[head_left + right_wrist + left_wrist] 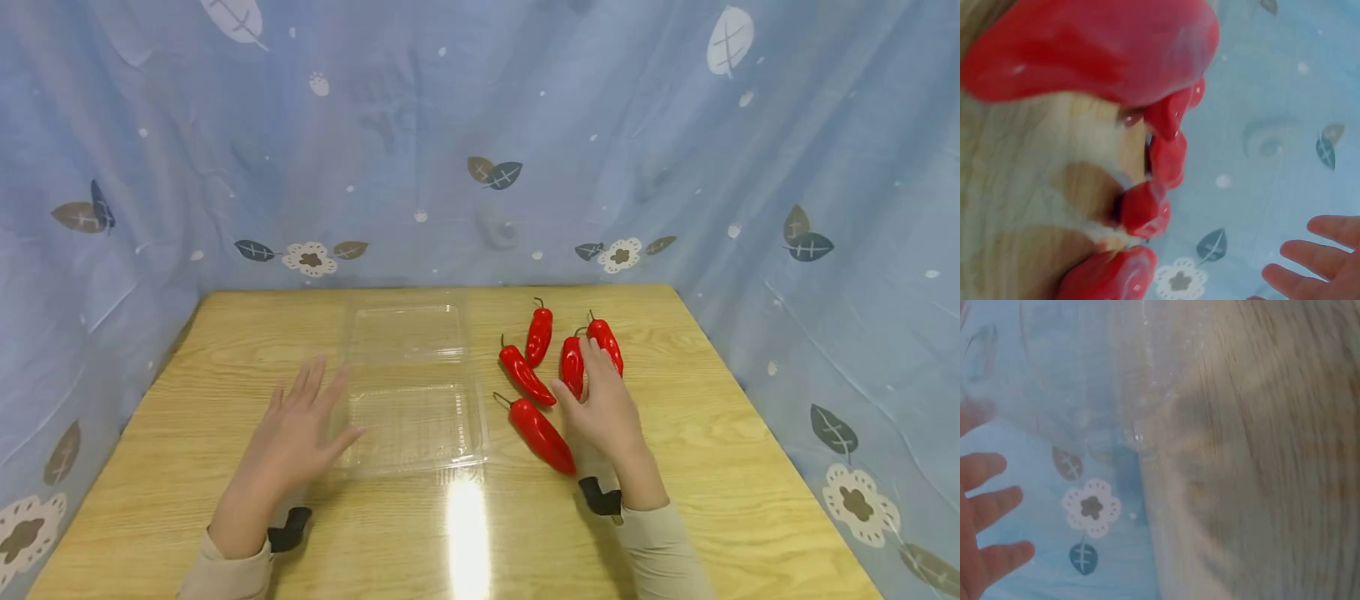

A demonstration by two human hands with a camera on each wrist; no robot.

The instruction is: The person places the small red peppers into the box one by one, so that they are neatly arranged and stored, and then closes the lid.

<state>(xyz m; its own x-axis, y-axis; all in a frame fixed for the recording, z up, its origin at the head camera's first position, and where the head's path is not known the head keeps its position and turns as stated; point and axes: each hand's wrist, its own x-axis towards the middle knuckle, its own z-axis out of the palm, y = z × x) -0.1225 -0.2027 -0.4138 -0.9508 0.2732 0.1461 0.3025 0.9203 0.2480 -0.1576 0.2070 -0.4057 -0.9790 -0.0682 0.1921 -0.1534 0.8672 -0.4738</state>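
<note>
Several glossy red chili peppers with dark stems lie right of the table's middle in the head view, the nearest pepper (542,435) slanting toward the front. My right hand (609,421) hovers beside them, fingers reaching over the two rightmost, where the inner pepper (572,364) is partly covered. In the right wrist view its fingers (1319,265) are spread and hold nothing, and a pepper (1097,50) looms large. A clear plastic container (408,372) with two hollow halves lies left of the peppers. My left hand (296,433), slightly blurred, is spread by its left edge, holding nothing.
The light wood table (375,533) carries a bright glare streak at front centre. Blue leaf-patterned cloth (420,125) encloses the back and both sides. Each wrist wears a black strap piece, such as the right mount (600,497).
</note>
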